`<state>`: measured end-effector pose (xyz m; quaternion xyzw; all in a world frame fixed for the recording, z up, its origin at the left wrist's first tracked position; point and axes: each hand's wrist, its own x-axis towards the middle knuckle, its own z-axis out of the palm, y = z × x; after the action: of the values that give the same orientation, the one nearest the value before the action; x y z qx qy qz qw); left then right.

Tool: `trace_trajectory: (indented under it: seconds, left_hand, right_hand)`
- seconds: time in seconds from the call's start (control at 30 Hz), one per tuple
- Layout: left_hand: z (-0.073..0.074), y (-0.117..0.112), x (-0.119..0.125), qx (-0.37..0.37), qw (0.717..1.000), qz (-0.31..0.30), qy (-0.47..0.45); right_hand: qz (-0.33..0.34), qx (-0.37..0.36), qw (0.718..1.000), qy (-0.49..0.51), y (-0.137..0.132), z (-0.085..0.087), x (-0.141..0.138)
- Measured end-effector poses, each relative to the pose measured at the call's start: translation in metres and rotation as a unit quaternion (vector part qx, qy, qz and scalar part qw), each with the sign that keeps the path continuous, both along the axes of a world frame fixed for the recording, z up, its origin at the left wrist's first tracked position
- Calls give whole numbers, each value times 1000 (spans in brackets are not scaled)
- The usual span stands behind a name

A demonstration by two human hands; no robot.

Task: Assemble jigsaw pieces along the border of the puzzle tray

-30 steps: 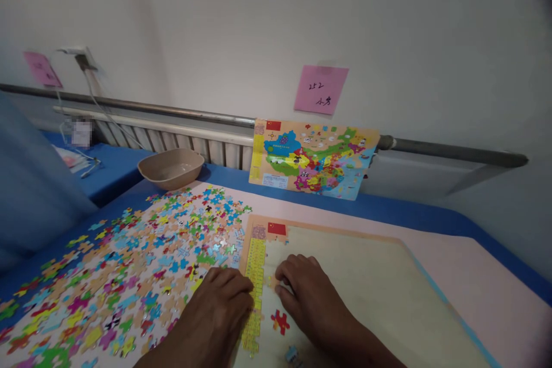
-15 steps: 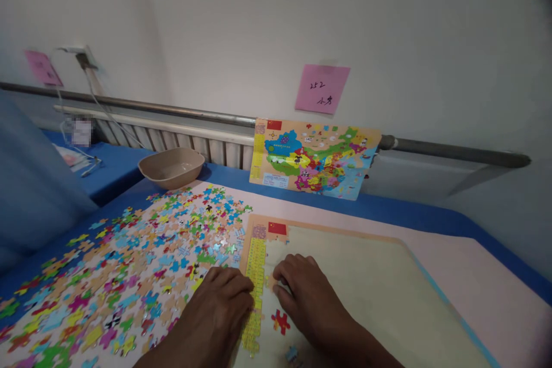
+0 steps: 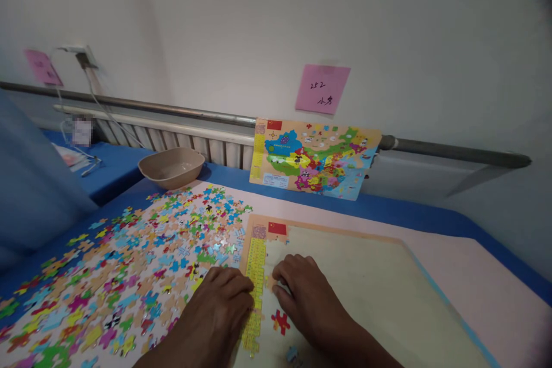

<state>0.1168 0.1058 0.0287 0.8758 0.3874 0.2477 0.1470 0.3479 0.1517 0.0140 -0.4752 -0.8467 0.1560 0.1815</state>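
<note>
My left hand lies palm down on the left edge of the puzzle board, its fingertips on the yellow strip of joined pieces. My right hand rests on the board just right of that strip, its fingertips pressing a small pale piece against it. A loose red piece lies on the board below my right hand's fingers, and a blue piece sits near the bottom edge. Many loose coloured pieces are spread to the left of my left hand.
A finished map picture leans against the radiator rail at the back. A beige bowl stands at the back left on the blue table cover. A pink note is stuck on the wall. Blue fabric fills the left side.
My right hand has slid slightly left toward the yellow strip. The left hand has stayed where it was.
</note>
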Motion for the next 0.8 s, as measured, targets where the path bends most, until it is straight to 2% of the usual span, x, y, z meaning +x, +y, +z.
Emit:
trace_trajectory:
  seconds: [0.4, 0.8]
  left_hand:
    - [-5, 0, 0, -8, 1000, 6, 6]
    - [-1, 1, 0, -4, 1000, 3, 5]
  right_hand:
    - [0, -14, 1000, -2, 0, 5, -1]
    - [-10, -23, 1000, -14, -1, 7, -2]
